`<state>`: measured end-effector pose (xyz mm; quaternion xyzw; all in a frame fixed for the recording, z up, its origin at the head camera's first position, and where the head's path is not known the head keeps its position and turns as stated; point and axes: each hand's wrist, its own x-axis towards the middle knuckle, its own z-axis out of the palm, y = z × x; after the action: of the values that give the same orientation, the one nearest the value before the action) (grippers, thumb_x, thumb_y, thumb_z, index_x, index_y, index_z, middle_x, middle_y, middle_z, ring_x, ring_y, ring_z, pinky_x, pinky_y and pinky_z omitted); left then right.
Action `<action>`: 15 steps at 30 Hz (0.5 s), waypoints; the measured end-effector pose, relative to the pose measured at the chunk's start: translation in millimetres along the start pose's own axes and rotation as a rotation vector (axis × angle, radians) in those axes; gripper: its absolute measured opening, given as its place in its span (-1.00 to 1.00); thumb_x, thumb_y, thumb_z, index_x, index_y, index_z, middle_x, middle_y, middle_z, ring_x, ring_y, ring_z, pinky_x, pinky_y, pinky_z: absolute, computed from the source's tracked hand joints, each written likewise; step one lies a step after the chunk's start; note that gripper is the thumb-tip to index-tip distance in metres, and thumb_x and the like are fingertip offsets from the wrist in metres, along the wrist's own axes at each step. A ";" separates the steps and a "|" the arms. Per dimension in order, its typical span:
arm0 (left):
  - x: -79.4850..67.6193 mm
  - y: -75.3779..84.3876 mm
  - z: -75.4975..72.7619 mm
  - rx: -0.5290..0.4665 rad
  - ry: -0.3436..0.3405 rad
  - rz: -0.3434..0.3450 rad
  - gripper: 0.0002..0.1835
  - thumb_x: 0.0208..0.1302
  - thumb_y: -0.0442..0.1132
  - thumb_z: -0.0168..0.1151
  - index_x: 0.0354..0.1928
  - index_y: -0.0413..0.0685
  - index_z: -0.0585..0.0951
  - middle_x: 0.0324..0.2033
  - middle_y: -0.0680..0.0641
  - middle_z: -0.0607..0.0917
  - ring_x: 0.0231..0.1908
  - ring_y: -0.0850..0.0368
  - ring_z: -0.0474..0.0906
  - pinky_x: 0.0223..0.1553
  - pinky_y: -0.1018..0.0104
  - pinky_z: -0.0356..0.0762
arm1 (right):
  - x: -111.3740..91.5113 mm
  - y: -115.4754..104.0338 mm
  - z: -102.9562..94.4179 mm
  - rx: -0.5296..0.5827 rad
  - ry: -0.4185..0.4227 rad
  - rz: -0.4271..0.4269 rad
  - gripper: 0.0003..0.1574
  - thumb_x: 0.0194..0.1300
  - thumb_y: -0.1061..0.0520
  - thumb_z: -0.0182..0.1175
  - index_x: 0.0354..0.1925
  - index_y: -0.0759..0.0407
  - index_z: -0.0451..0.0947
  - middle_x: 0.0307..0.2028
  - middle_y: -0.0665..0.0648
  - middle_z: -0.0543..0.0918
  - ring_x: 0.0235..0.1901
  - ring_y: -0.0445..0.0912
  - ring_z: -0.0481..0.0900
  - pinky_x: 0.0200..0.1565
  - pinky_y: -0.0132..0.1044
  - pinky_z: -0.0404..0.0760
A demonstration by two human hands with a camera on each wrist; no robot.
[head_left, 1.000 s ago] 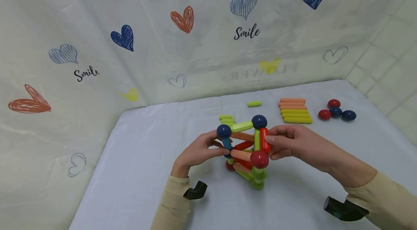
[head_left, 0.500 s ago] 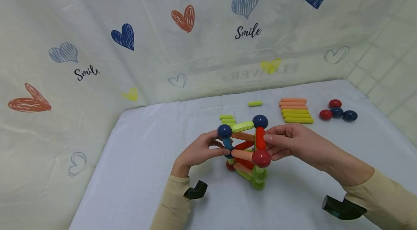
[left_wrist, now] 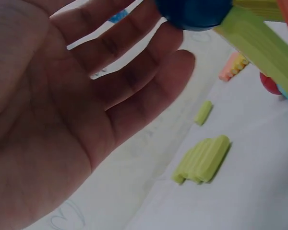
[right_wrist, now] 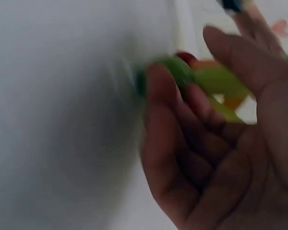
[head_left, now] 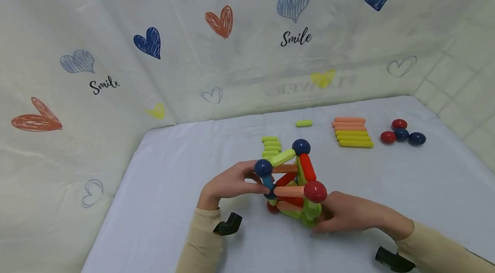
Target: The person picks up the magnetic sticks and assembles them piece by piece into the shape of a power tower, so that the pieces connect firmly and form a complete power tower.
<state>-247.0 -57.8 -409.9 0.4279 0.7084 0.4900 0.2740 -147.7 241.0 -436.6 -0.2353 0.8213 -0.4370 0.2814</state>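
A toy structure of coloured sticks and balls (head_left: pixel 290 191) stands tilted in front of me, between both hands. My left hand (head_left: pixel 232 182) holds its left side, thumb at the lower dark blue ball (head_left: pixel 270 193) and fingers behind the blue stick (head_left: pixel 267 181). On the upper right a red stick (head_left: pixel 307 167) spans from a dark blue ball (head_left: pixel 301 147) to a red ball (head_left: pixel 315 191). Low on the right, my right hand (head_left: pixel 348 212) grips the structure around a green ball (right_wrist: pixel 175 72), blurred in the right wrist view. Its fingertips are partly hidden in the head view.
Behind the structure lie several short green sticks (head_left: pixel 271 146) and a single green stick (head_left: pixel 303 123). Orange sticks (head_left: pixel 349 120) and yellow sticks (head_left: pixel 353 139) are lined up farther right. Loose red balls (head_left: pixel 388 137) and blue balls (head_left: pixel 417 139) lie beyond them on the white cloth (head_left: pixel 174 204).
The red stick came into line between the blue and red balls. My right hand let go of it and moved down to the green ball. The structure has turned and tipped slightly.
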 end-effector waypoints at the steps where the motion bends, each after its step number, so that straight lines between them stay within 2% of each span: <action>1: -2.0 1.5 -1.1 -0.002 -0.019 -0.008 -0.75 0.26 -0.32 0.33 -0.03 -0.08 0.59 -0.20 0.02 0.68 -0.14 0.13 0.63 0.02 0.13 0.59 | 2.6 0.3 5.8 -0.040 0.037 -0.011 -0.39 0.23 -0.04 0.36 0.22 -0.16 0.44 -0.09 -0.12 0.62 -0.22 -0.19 0.57 -0.19 -0.33 0.60; 3: -6.3 3.9 -3.7 -0.010 -0.056 -0.011 -0.73 0.25 -0.33 0.33 -0.01 -0.10 0.58 -0.20 0.01 0.69 -0.15 0.11 0.65 0.01 0.13 0.60 | 7.1 -0.3 12.0 -0.104 0.105 -0.018 -0.26 0.20 -0.08 0.39 0.31 -0.23 0.36 -0.03 -0.16 0.57 -0.17 -0.21 0.52 -0.16 -0.32 0.58; 7: -16.3 7.2 -9.1 -0.017 -0.156 -0.002 -0.74 0.24 -0.33 0.33 -0.02 -0.10 0.62 -0.18 0.01 0.70 -0.16 0.13 0.64 -0.01 0.15 0.61 | 12.5 -2.5 9.9 -0.243 0.175 0.019 -0.49 0.14 -0.07 0.43 0.05 -0.09 0.52 -0.32 -0.21 0.57 -0.34 -0.25 0.50 -0.30 -0.36 0.54; 9: -19.7 8.3 -11.9 -0.026 -0.220 0.016 -0.77 0.25 -0.34 0.32 -0.05 -0.12 0.63 -0.17 0.01 0.68 -0.14 0.16 0.61 0.01 0.14 0.61 | 16.2 -2.7 5.7 -0.306 0.196 0.016 -0.60 0.15 -0.01 0.43 -0.06 -0.03 0.54 -0.39 -0.22 0.54 -0.38 -0.25 0.48 -0.33 -0.37 0.54; 11: -22.4 9.2 -15.4 -0.030 -0.266 0.035 -0.80 0.28 -0.34 0.28 -0.06 -0.15 0.64 -0.16 -0.01 0.68 -0.12 0.17 0.59 0.03 0.13 0.60 | 21.3 -1.9 0.6 -0.366 0.224 -0.003 -0.67 0.17 0.05 0.41 -0.10 -0.01 0.55 -0.37 -0.22 0.54 -0.35 -0.25 0.48 -0.28 -0.37 0.57; 13: -25.8 9.7 -20.4 -0.049 -0.266 0.055 -0.83 0.32 -0.36 0.24 -0.08 -0.19 0.64 -0.15 -0.06 0.68 -0.11 0.12 0.60 0.02 0.10 0.61 | 28.4 -0.3 -6.0 -0.401 0.242 -0.030 -0.70 0.20 0.12 0.38 -0.09 0.02 0.57 -0.33 -0.19 0.57 -0.33 -0.24 0.49 -0.24 -0.35 0.59; 15: -29.7 8.9 -26.4 -0.052 -0.202 0.065 -0.86 0.35 -0.37 0.20 -0.11 -0.20 0.65 -0.17 -0.10 0.68 -0.13 0.05 0.61 -0.01 0.09 0.62 | 37.0 2.2 -13.3 -0.418 0.256 -0.048 -0.72 0.22 0.16 0.36 -0.08 0.06 0.58 -0.30 -0.17 0.60 -0.31 -0.24 0.51 -0.21 -0.35 0.61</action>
<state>-251.0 -94.5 -392.8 0.4904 0.6500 0.4713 0.3388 -184.0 226.5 -441.8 -0.2505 0.9170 -0.2903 0.1098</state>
